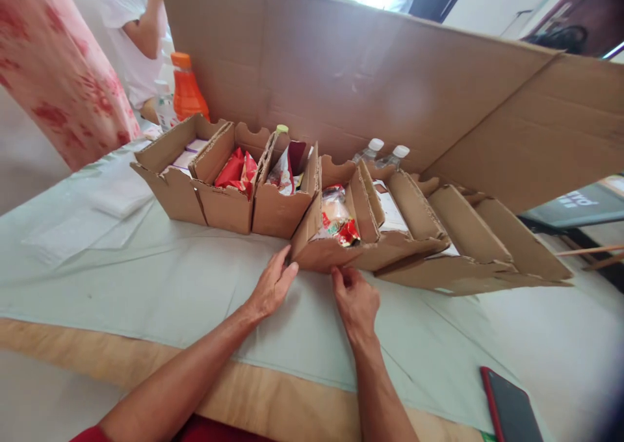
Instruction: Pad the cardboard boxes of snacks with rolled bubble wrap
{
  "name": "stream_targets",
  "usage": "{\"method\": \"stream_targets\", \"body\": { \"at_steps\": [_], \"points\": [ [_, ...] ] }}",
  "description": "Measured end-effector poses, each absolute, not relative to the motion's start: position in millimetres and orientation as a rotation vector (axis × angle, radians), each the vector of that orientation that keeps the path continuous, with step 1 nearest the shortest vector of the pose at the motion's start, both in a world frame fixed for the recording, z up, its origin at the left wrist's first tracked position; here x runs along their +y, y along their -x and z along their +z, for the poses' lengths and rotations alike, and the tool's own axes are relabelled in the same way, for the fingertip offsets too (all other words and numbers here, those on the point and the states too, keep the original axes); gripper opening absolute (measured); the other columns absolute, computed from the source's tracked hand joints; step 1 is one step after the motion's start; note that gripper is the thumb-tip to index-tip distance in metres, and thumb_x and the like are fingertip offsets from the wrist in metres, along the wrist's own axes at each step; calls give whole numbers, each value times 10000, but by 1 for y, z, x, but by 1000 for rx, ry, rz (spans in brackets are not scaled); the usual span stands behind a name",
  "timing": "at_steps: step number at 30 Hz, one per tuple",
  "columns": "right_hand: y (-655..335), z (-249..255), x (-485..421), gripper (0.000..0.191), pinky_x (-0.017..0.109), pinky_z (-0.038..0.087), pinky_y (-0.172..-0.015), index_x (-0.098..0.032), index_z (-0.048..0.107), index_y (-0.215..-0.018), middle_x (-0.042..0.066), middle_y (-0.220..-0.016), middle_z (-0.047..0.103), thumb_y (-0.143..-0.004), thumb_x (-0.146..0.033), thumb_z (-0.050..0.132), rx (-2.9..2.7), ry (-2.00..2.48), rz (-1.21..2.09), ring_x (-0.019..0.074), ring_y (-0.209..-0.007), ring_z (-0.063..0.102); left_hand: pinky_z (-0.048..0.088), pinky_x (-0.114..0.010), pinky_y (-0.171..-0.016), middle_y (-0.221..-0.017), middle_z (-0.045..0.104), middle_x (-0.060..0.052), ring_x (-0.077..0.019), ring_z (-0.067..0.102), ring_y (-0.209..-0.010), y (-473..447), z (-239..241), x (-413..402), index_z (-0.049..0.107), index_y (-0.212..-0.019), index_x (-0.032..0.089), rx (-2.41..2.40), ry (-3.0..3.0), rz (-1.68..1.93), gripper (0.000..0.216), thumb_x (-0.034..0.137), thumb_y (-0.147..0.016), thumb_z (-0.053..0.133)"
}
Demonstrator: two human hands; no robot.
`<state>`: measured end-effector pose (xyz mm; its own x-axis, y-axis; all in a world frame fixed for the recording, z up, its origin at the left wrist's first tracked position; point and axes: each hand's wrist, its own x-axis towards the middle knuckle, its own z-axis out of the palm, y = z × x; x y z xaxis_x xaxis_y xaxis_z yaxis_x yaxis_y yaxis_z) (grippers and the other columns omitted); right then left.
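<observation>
My left hand (271,285) lies against the lower left corner of an open cardboard box (312,255), its fingers stretched out and the thumb apart. At the lower front edge of the same box, my right hand (357,299) is closed, with its fingers curled and the tips at the cardboard. Inside the box are snack packets (336,218) in clear, red and gold wrapping. Directly left stands another cardboard box (280,213) with a white and maroon packet (287,169) in it. To the right, a box (414,239) holds something white and flat (390,207).
Further boxes hold red packets (236,171) and pale cartons (188,156). Behind them rises a tall cardboard panel (341,71). An orange bottle (188,91) and white-capped bottles (375,146) stand there. Plastic bags (92,214) and a phone (511,403) lie on the cloth. A person (131,39) stands back left.
</observation>
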<state>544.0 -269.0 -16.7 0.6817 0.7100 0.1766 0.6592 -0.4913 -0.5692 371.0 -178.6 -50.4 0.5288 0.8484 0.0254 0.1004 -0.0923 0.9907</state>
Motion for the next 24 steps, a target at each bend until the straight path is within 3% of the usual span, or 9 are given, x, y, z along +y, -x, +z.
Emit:
{"method": "stream_targets", "body": {
  "at_steps": [3,6,9,13,20,24],
  "points": [
    [-538,-11,-257,422,314,376,-580,-201,708,-726,102,-640,699,-902,-525,504,-1137,2222,193,231,-622,631,328,-547,-1226,-1582,454,-211,-325,447,-1460,-367,-52,-183,412,-1528,106,808,-1563,748,691,520,-979,474],
    [-523,-7,-255,377,298,472,-659,-206,758,-972,82,-872,778,-909,-493,521,-1286,2075,326,200,-716,678,282,-524,-1256,-1625,415,-157,-298,375,-1512,-367,-54,-181,417,-1535,168,738,-1566,722,656,496,-974,502],
    [-515,-10,-249,399,314,529,-741,-194,724,-1156,99,-1066,778,-901,-431,529,-1348,1982,379,200,-814,700,252,-506,-1273,-1686,303,-133,-281,277,-1561,-370,-57,-176,375,-1563,194,672,-1553,691,700,527,-962,511],
    [-519,-16,-234,445,353,554,-780,-162,684,-1245,125,-1081,773,-893,-388,536,-1342,1942,374,212,-825,703,234,-482,-1282,-1724,169,-141,-275,179,-1591,-375,-61,-172,291,-1599,169,630,-1524,673,807,592,-944,500],
    [-506,13,-236,363,349,570,-818,-190,705,-1171,105,-1061,776,-925,-382,520,-1350,1835,358,208,-865,722,285,-531,-1253,-1659,341,-175,-322,356,-1522,-373,-58,-171,352,-1565,173,741,-1409,716,734,564,-962,499],
    [-481,60,-207,498,320,541,-826,-201,504,-1466,58,-1002,770,-980,-301,462,-1472,1799,257,194,-837,727,358,-520,-1213,-1594,429,-202,-330,413,-1483,-363,-43,-177,392,-1523,142,830,-1350,776,655,505,-985,477]
  ]
}}
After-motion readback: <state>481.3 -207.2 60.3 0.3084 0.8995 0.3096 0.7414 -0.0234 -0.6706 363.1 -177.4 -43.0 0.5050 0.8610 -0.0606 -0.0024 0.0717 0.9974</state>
